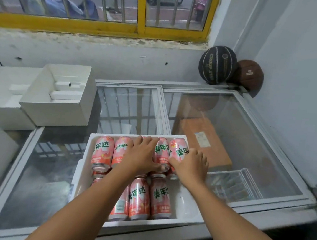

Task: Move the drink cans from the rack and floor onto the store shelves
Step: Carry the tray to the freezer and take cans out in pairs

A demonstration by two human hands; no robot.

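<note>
Near row of cans (140, 197): pink, lying on their sides, just short of both hands and partly under the left forearm. All cans sit in the white foam box (188, 207).

Left hand (140, 155): laid over the far row of cans (102, 149), fingers spread across a can it mostly hides, thumb against the next can to its right. Can't tell if it clasps or only rests.

Right hand (190, 167): just right of the left, touching it at the thumbs, curled round the end can (179, 150), with thumb on one side and fingers over the other.

Under the box and around both hands: glass freezer lid (248, 147). Brown carton (206, 141) under the glass, beyond the right hand. White boxes (59, 98) far left of the left hand. Black basketball (217, 64) and brown basketball (249, 74) in the corner far beyond the right hand. Yellow window frame (104, 27) farthest.
</note>
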